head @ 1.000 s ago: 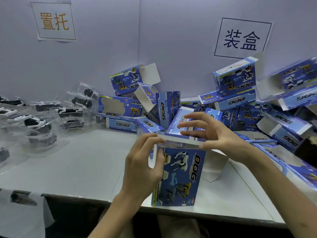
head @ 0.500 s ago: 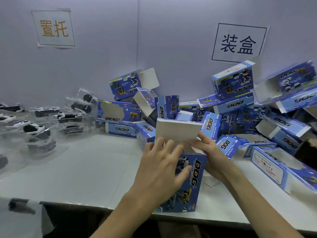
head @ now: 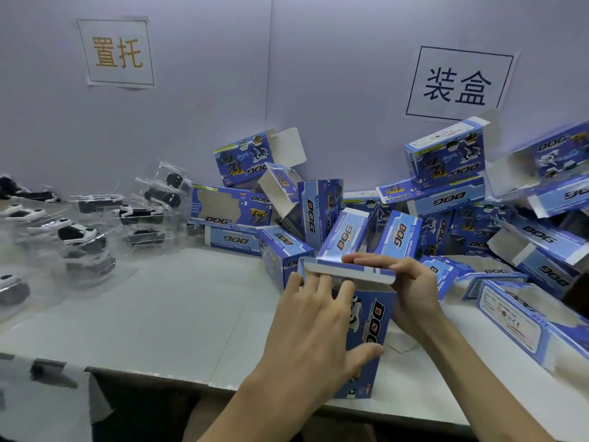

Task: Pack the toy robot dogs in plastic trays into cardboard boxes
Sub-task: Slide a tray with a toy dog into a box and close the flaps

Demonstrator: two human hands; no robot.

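Observation:
A blue "DOG" cardboard box (head: pixel 371 327) stands upright on the table near the front edge. My left hand (head: pixel 314 333) grips its left side, thumb across the printed front and fingertips at the top opening. Its top flap (head: pixel 344 270) is folded nearly flat over the opening. My right hand (head: pixel 412 290) is against the box's right side, its straight fingers lying along the flap. What is inside the box is hidden. Clear plastic trays with black-and-white toy robot dogs (head: pixel 79 237) lie at the left.
A loose pile of blue boxes (head: pixel 446 224), several with open flaps, fills the back and right of the table (head: pixel 159 314). One box (head: pixel 522 323) lies flat at the right. Two paper signs hang on the wall. The table's front edge runs just below my hands.
The top flap, upright half a second ago, has come down over the opening. My right hand has moved up onto it. My left hand stays on the box.

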